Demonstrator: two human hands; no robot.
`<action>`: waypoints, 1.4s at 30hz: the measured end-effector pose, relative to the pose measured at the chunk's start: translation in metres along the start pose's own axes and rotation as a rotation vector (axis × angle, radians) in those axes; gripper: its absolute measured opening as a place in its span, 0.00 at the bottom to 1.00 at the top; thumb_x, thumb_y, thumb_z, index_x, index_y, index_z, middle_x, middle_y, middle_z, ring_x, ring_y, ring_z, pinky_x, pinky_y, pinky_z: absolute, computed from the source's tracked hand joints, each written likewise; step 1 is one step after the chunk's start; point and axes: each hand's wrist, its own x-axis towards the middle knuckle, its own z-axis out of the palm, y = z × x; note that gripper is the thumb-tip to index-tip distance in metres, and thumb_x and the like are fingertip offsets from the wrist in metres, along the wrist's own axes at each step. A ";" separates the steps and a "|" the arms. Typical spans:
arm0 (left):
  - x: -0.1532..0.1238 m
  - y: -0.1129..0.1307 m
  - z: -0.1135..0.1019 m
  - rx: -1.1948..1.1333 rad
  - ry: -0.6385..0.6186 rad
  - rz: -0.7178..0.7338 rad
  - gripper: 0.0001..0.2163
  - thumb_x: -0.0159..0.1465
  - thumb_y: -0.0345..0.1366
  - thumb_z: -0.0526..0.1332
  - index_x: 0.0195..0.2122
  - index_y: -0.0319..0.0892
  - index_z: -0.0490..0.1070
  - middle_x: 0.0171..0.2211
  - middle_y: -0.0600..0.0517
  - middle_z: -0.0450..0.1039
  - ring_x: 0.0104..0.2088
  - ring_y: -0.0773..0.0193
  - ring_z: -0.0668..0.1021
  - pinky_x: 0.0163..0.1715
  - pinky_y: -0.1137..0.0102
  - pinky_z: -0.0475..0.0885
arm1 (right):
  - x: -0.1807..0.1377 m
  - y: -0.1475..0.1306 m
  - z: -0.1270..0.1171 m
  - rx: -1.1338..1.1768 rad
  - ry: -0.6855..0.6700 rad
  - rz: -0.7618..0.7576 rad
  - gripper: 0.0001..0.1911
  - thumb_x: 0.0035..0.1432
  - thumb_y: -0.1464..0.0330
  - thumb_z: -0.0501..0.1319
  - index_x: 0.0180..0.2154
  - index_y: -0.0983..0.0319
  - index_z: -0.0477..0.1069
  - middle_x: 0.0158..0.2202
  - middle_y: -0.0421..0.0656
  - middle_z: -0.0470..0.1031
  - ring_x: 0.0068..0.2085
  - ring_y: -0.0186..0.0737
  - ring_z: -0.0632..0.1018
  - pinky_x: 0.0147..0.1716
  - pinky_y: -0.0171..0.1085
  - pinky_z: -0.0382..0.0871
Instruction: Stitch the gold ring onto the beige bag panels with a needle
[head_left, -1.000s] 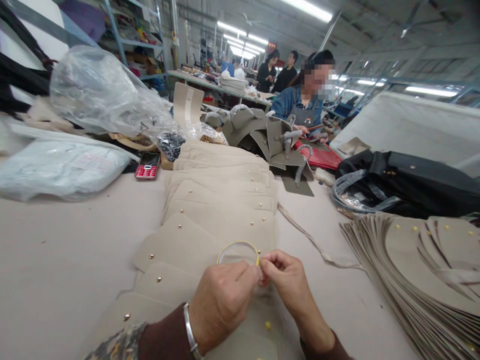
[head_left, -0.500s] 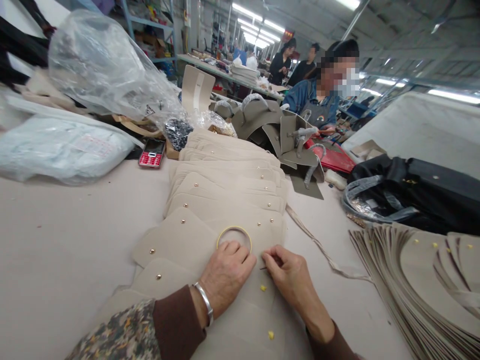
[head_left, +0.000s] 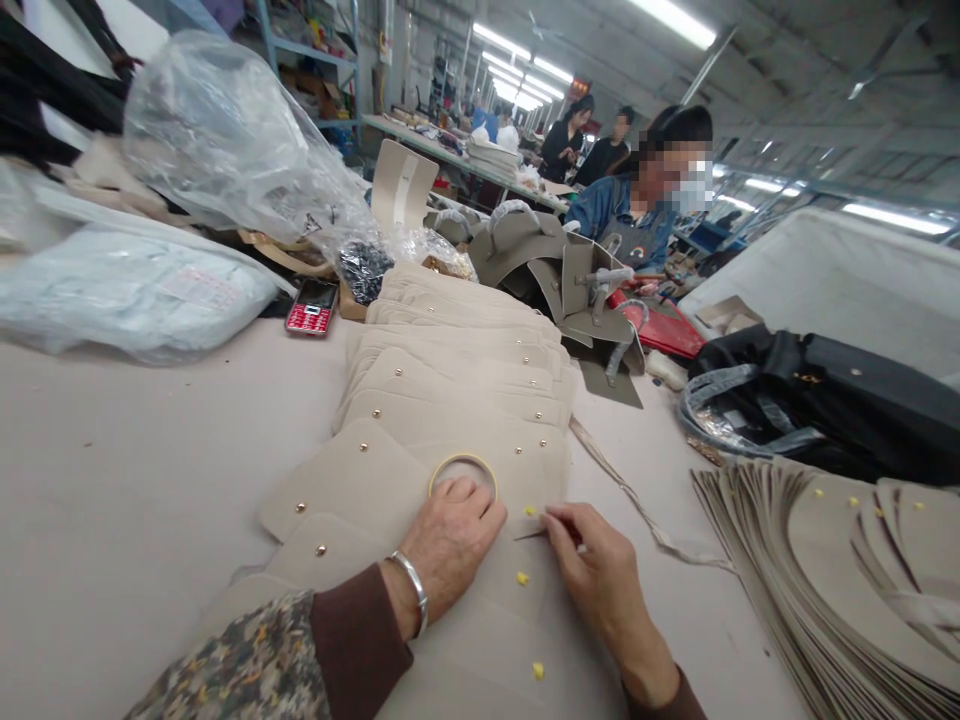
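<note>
From the head camera, near the centre: left hand [head_left: 454,540] knuckles up, silver bangle at the wrist, fingers bent with their tips on the near rim of a yellow tape ring [head_left: 463,466]. Not clear whether gripping the ring or only pressing it down. Ring lying flat on the nearest full beige panel [head_left: 360,480] of an overlapped row of panels [head_left: 457,350] with brass studs, running from the near edge away toward the far middle. Just to the right, right hand [head_left: 600,580] with thumb and forefinger pinched on a thin sliver [head_left: 534,533], possibly a tape end, too small to tell, held low over the same panel and close beside the left fingers. Small yellow bits [head_left: 520,578] scattered on the panels between and below the two hands. Right of the hands, a long strip [head_left: 637,505] trailing over the table [head_left: 150,470], and at the near right a fanned stack [head_left: 825,590] of curved panels. Behind that stack, a black bag [head_left: 840,390]. Far left, a clear plastic bag [head_left: 225,150] and a white packet [head_left: 127,290], with a red phone [head_left: 311,305] beside them. Far centre, grey bag parts [head_left: 547,265], and behind them a co-worker [head_left: 622,215] in a denim jacket.
</note>
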 end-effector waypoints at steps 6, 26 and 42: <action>0.000 0.001 -0.002 -0.015 0.009 -0.027 0.06 0.63 0.24 0.53 0.33 0.41 0.66 0.33 0.48 0.67 0.35 0.56 0.67 0.36 0.61 0.65 | 0.005 -0.009 0.014 -0.298 -0.061 -0.137 0.14 0.67 0.71 0.50 0.34 0.62 0.73 0.29 0.45 0.74 0.33 0.39 0.76 0.36 0.35 0.67; -0.025 0.007 -0.022 -0.343 0.250 0.128 0.18 0.71 0.33 0.47 0.61 0.41 0.53 0.41 0.48 0.78 0.32 0.65 0.80 0.31 0.73 0.73 | -0.020 -0.043 -0.024 0.303 -0.090 -0.022 0.09 0.62 0.70 0.57 0.41 0.60 0.74 0.36 0.42 0.78 0.33 0.35 0.76 0.35 0.32 0.69; -0.026 0.016 -0.027 -0.502 0.122 0.015 0.06 0.69 0.31 0.49 0.37 0.44 0.63 0.26 0.56 0.72 0.25 0.65 0.76 0.23 0.73 0.64 | -0.020 -0.051 0.004 0.098 0.232 -0.434 0.09 0.55 0.79 0.53 0.29 0.62 0.68 0.21 0.39 0.70 0.23 0.33 0.71 0.25 0.31 0.65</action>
